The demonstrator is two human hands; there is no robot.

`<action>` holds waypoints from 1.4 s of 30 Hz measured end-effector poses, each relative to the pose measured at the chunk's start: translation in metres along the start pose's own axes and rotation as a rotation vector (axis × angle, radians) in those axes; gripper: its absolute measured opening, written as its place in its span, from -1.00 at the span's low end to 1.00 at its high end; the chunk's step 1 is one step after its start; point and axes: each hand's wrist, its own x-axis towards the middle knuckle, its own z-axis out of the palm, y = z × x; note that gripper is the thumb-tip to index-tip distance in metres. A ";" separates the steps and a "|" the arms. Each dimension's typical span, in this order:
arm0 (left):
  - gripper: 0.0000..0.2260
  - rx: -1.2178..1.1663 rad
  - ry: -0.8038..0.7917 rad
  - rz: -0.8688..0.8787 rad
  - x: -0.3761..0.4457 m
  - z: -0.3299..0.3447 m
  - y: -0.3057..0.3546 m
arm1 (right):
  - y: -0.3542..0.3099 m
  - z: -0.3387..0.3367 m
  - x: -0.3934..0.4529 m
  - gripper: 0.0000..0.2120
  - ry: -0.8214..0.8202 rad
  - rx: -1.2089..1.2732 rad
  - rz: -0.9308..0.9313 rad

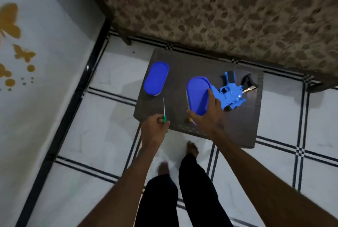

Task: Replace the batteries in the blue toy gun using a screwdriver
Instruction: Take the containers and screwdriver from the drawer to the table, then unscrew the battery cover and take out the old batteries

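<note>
1. Lying on its side at the right of the dark low table [182, 66], the blue toy gun [230, 93] is touched by neither hand, and its battery cover cannot be made out at this blur; a black piece with a pale strip [249, 85] lies just beside it.
2. The right hand [206, 115] is clamped on the lid of the nearer blue oval container [198, 95], thumb at the near end and fingers along the right edge. That container touches or nearly touches the gun, so lifting or sliding it carelessly could nudge the gun towards the table's right side.
3. The left hand [155, 128] is closed round the green handle of the screwdriver [164, 109], shaft pointing away over the table. With the grip so far back, the tip may wander and could slip off a small screw head, likely chewing it.
4. A second blue oval container [156, 78] stands well apart at the left, within the shaft's sweep and so liable to be knocked.
5. The table's near edge is above bare feet on the tiled floor [102, 135], so anything dropped, screws especially, may roll off and vanish.
</note>
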 end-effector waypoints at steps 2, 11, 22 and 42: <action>-0.81 0.025 0.003 -0.035 0.034 0.027 -0.004 | 0.014 0.023 0.035 0.02 -0.031 0.001 0.007; -0.79 0.058 0.015 -0.080 0.143 0.111 -0.033 | 0.051 0.100 0.133 0.00 -0.065 -0.079 0.022; -0.62 0.014 0.016 -0.118 0.168 0.136 -0.052 | 0.049 0.104 0.146 -0.06 -0.060 -0.208 -0.005; -0.89 0.049 0.348 -0.175 -0.042 0.115 0.149 | 0.061 -0.159 0.157 -0.63 -0.377 -0.113 -0.623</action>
